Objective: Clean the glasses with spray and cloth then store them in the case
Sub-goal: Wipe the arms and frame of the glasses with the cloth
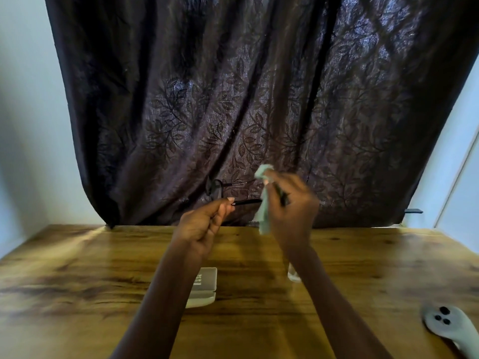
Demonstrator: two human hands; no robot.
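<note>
Table: a brown wooden top with dark grain streaks (77, 268) fills the lower half of the view; its far edge meets the curtain.
Curtain: dark brown fabric with a leaf pattern (233, 99) hangs in folds behind the table, with light showing through at upper right.
Walls: pale white wall (26, 99) on the left; a pale surface with a straight frame line on the right.
Glasses: black thin-framed glasses (215, 189) are held in the air above the table's far edge, in front of the curtain.
Left hand (204, 224): fingers curled, pinching one temple arm.
Right hand (293, 211): blurred, fingers clenched round a pale green cloth (264, 206) that hangs beside the glasses.
Case: a translucent whitish rectangular case (206, 283) lies on the table, partly behind the left forearm.
Bottle: a small clear bottle (294, 275) stands on the table, partly hidden by the right forearm.
Controller: a grey handheld controller with black buttons (443, 321) lies at the table's near right corner.
</note>
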